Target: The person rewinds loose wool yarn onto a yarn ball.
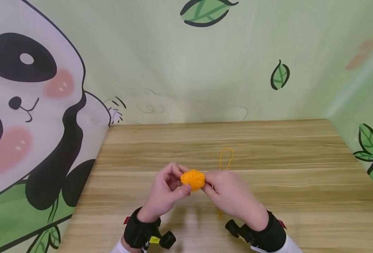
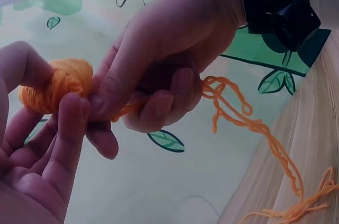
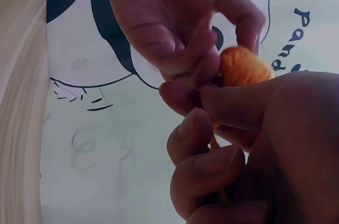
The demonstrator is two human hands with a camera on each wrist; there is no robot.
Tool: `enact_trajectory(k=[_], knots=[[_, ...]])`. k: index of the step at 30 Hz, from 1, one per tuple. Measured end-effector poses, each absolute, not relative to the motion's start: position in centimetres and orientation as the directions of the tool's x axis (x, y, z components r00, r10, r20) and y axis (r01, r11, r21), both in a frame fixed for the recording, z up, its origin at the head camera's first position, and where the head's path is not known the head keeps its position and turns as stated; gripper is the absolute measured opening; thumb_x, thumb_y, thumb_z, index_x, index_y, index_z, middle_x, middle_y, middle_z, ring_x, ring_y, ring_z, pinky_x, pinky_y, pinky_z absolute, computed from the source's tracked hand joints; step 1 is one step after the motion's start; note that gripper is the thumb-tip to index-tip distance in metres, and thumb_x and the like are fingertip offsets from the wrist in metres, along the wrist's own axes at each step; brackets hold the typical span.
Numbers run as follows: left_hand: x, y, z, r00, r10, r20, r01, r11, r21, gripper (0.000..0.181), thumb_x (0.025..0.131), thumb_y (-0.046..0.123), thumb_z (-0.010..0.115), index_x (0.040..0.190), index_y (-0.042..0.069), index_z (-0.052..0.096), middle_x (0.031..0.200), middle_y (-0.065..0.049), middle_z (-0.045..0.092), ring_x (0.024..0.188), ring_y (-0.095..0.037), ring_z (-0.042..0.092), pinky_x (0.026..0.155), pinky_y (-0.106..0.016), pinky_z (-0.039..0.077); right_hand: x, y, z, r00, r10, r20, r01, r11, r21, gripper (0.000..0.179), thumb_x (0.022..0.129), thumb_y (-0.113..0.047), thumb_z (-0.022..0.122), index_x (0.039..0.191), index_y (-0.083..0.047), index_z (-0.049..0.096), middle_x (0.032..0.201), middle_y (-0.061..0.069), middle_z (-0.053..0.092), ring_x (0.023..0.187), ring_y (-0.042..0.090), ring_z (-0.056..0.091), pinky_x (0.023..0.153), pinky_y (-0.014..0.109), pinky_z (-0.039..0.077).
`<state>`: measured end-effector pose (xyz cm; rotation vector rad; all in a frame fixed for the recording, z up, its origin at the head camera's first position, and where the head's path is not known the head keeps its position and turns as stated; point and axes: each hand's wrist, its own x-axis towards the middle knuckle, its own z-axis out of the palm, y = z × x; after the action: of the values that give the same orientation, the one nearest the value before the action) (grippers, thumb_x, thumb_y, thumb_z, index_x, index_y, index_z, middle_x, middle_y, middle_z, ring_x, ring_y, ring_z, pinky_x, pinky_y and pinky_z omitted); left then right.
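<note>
A small ball of orange yarn is held up between both hands over the table. My left hand pinches it from the left, thumb in front and fingers behind. At its right side my right hand has thumb and index finger together against the ball. In the right wrist view the other fingers curl round a strand of the yarn. From that fist a loose tail of orange yarn hangs down to the table in the left wrist view.
A loop of the yarn tail lies on the wood-grain table beyond my right hand. Behind the table stands a pale green backdrop with a printed panda at the left. Black wrist cameras sit below both hands.
</note>
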<state>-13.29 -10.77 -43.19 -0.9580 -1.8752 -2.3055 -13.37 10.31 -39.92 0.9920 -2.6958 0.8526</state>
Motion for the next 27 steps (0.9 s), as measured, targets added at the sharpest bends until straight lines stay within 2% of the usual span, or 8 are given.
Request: enact_trajectory(k=[2, 3, 9, 16, 22, 27], knots=[[-13.3, -10.8, -43.2, -0.829, 0.322, 0.457, 0.374, -0.288, 0.882, 0.023, 0.089, -0.002, 0.068, 0.089, -0.002, 0.045, 0.106, -0.013, 0.063, 0.074, -0.021, 0.061, 0.065, -0.022, 0.058, -13.3, 10.1, -40.1, -0.768, -0.557, 0.316, -0.637, 0.619, -0.46, 0.012, 0.097, -0.022, 0.063, 0.085, -0.021, 0.068, 0.059, -0.011, 0.037, 0.05, 0.007, 0.037, 0.047, 0.022, 0.034], [-13.3, -10.8, -43.2, -0.84, 0.304, 0.45, 0.37, -0.285, 0.884, 0.023, 0.089, -0.003, 0.067, 0.09, -0.002, 0.045, 0.107, -0.013, 0.063, 0.075, -0.022, 0.061, 0.065, -0.022, 0.058, -13.2, 10.0, -40.1, -0.767, -0.56, 0.314, -0.639, 0.615, -0.463, 0.014, 0.098, -0.025, 0.063, 0.084, -0.022, 0.067, 0.06, -0.012, 0.037, 0.051, 0.006, 0.038, 0.047, 0.022, 0.034], [-13.5, -10.8, -43.3, -0.914, 0.175, 0.366, 0.322, -0.235, 0.917, 0.022, 0.089, -0.006, 0.066, 0.094, -0.004, 0.044, 0.11, -0.015, 0.06, 0.082, -0.026, 0.061, 0.069, -0.023, 0.059, -12.8, 9.6, -40.2, -0.73, -0.616, 0.296, -0.677, 0.591, -0.439, 0.016, 0.101, -0.032, 0.058, 0.089, -0.027, 0.067, 0.062, -0.017, 0.043, 0.054, 0.003, 0.043, 0.049, 0.021, 0.036], [-14.2, -10.8, -43.6, -0.951, 0.062, 0.303, 0.286, -0.199, 0.937, 0.023, 0.088, -0.005, 0.067, 0.094, -0.004, 0.044, 0.112, -0.021, 0.06, 0.081, -0.028, 0.062, 0.067, -0.024, 0.059, -12.2, 9.6, -39.8, -0.694, -0.636, 0.336, -0.715, 0.559, -0.42, 0.014, 0.099, -0.026, 0.06, 0.086, -0.025, 0.064, 0.066, -0.017, 0.048, 0.055, 0.002, 0.044, 0.048, 0.019, 0.034], [-14.3, -10.7, -43.3, -0.962, 0.049, 0.27, 0.268, -0.038, 0.963, 0.022, 0.083, -0.009, 0.068, 0.093, -0.004, 0.049, 0.109, -0.019, 0.061, 0.082, -0.026, 0.064, 0.068, -0.022, 0.058, -11.6, 10.0, -39.1, -0.673, -0.616, 0.409, -0.735, 0.499, -0.458, 0.014, 0.098, -0.021, 0.06, 0.085, -0.024, 0.063, 0.065, -0.017, 0.046, 0.055, 0.0, 0.042, 0.048, 0.018, 0.035], [-14.1, -10.4, -42.7, -0.949, 0.136, 0.284, 0.3, 0.114, 0.947, 0.024, 0.077, -0.011, 0.071, 0.089, 0.0, 0.054, 0.102, -0.015, 0.062, 0.084, -0.027, 0.062, 0.069, -0.023, 0.056, -11.6, 10.4, -38.5, -0.664, -0.549, 0.507, -0.744, 0.421, -0.519, 0.013, 0.097, -0.015, 0.06, 0.088, -0.022, 0.065, 0.069, -0.015, 0.05, 0.056, 0.0, 0.041, 0.048, 0.017, 0.036]])
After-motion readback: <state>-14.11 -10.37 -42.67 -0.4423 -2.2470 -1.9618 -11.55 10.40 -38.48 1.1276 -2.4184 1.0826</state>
